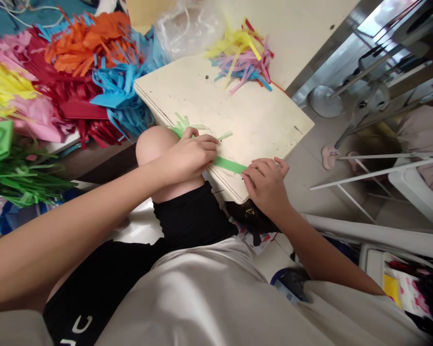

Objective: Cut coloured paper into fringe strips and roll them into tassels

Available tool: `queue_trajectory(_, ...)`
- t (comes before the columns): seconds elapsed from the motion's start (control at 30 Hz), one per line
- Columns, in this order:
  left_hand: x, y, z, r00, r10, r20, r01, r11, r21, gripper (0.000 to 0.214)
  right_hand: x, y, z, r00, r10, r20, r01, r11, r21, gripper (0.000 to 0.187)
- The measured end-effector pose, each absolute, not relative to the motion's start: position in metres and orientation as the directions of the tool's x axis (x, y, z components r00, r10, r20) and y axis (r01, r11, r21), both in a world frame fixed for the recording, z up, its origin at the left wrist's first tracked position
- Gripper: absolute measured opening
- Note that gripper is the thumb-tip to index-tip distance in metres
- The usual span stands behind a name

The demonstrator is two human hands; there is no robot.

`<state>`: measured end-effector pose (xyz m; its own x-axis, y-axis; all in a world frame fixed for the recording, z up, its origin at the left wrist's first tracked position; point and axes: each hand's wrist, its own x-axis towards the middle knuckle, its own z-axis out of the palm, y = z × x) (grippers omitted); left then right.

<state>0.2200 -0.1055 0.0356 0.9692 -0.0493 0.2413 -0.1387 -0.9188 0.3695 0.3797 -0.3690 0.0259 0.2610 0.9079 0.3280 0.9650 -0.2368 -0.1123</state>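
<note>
Mid-frame, left hand [201, 150] is curling over the green strip [228, 165], grip unclear, right hand [267, 179] is pinching its end; keeping it taut is probably helping.

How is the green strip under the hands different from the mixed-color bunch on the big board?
The green strip is one color, but the mixed-color bunch has yellow, pink and blue.
Between the hands, the green strip is a flat band; the mixed-color bunch is a messy tangle of thin pieces.
The left hand and right hand are on the green strip, while neither touches the mixed-color bunch.
Both lie at least partly on the cream board.
</note>
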Motion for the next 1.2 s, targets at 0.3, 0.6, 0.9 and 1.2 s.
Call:
queue_trajectory(0.3,0.22,-0.099,0.042,0.978,0.045,0.204,-0.046,-0.905,0.424,0.016,0.378,-0.368,0.026,0.266,0.904,0.334,0.964,-0.242,-0.112,0.018)
queue_trajectory(0.6,0.218,-0.119,0.053,0.952,-0.034,0.305,-0.13,-0.944,0.302,0.025,0.378,-0.37,0.024,0.298,0.888,0.35,0.953,-0.256,-0.162,0.019)
queue_trajectory(0.9,0.232,-0.132,0.031,0.942,-0.104,0.32,-0.177,-0.961,0.211,0.015,0.38,-0.367,0.026,0.353,0.891,0.286,0.928,-0.294,-0.23,0.015)
queue_trajectory(1.2,0.231,-0.135,0.033,0.934,-0.14,0.328,-0.181,-0.979,0.098,0.023,0.38,-0.37,0.029,0.348,0.896,0.276,0.931,-0.295,-0.215,0.014)
